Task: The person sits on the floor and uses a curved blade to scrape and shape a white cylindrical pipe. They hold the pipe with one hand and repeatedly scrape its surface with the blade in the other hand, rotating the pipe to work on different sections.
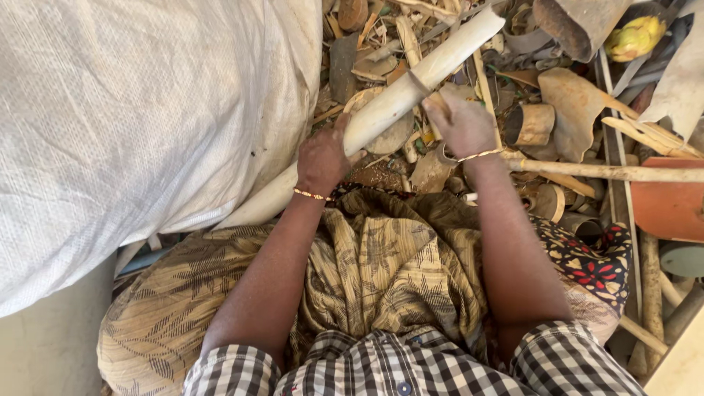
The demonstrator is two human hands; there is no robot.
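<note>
A long pale peeled stem, thick as a pipe, slants from the upper right down to the lower left across my lap. My left hand grips its lower part from above. My right hand is closed around a small tool whose blade end rests against the stem, where a cut ring shows. Both wrists carry thin gold bangles. The tool itself is mostly hidden inside my fist.
A large white woven sack fills the left side. Peelings, bark strips and short cut rings litter the ground ahead. A thin stick lies to the right, beside an orange slab. A yellow fruit sits at top right.
</note>
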